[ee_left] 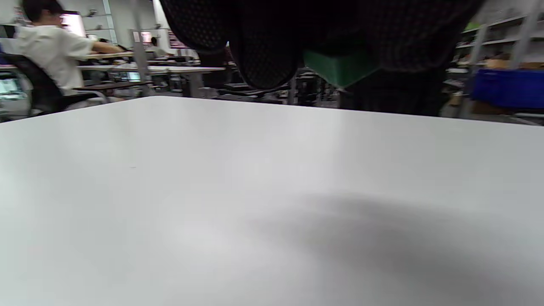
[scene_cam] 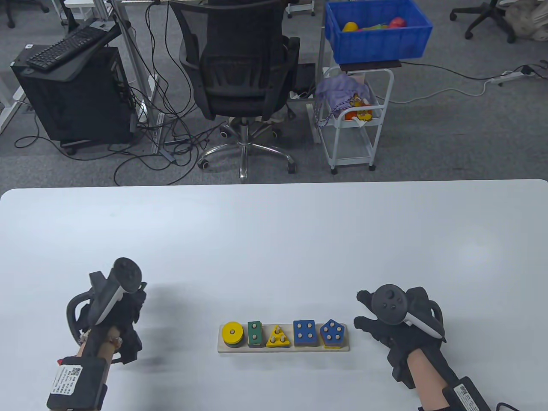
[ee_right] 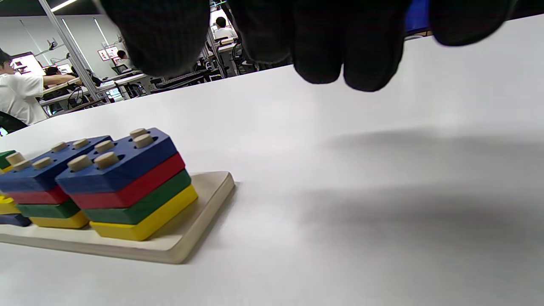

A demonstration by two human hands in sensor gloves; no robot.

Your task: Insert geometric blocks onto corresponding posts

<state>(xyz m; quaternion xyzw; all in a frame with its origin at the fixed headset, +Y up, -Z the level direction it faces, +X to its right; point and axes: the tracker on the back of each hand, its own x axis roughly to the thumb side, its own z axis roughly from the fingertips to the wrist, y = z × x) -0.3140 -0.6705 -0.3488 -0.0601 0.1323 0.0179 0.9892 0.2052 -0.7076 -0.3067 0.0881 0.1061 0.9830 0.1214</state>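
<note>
The board (scene_cam: 283, 347) was pale wood, lying on the white counter (scene_cam: 274, 239) between my hands. It carried five stacks in a row: a yellow-topped round one (scene_cam: 233, 332), a green rectangle (scene_cam: 254, 331), a yellow triangle (scene_cam: 278, 337), a blue square (scene_cam: 304, 331) and a blue pentagon (scene_cam: 333, 332). Peg ends showed through the tops: one, two, three, four and five in that order. From my right wrist, the pentagon stack had four layers, yellow at the bottom, then green, red and blue.

My left hand (scene_cam: 114, 317) hovered well to the left of the board. In the left wrist view its grip was curled round a green block (ee_left: 340, 67), of which only an edge showed between the gloved fingers (ee_left: 263, 55). My right hand (scene_cam: 396, 327) sat just beside the board's right end, fingers loosely bent and holding nothing.

Behind the counter, a blue bin (scene_cam: 376, 30) held a few bright items, too small to tell apart. A white cart (scene_cam: 357, 120) under it held purple cloth and something orange.
</note>
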